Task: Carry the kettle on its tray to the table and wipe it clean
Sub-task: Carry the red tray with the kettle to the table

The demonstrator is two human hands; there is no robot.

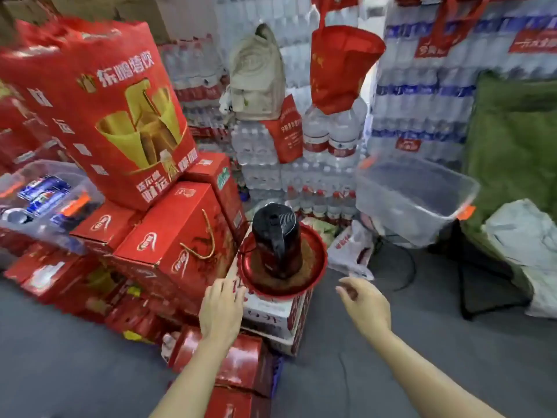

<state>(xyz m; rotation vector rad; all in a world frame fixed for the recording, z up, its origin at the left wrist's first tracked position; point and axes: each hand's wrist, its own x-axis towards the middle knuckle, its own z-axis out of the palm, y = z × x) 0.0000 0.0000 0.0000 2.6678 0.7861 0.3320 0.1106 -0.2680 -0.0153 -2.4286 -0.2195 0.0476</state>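
A dark kettle with a black lid and handle stands upright on a round red tray. The tray rests on a white and red carton at mid-frame. My left hand hovers just left of the tray's rim with its fingers spread, and I cannot tell whether the fingertips touch the rim. Right of the tray and a little apart from it, my right hand is stretched out with its fingers loosely curled. Neither hand holds anything.
Red gift boxes are piled at the left, with more under my left arm. Stacked packs of bottled water fill the back. A clear plastic bin sits at the right above a black cable on the grey floor.
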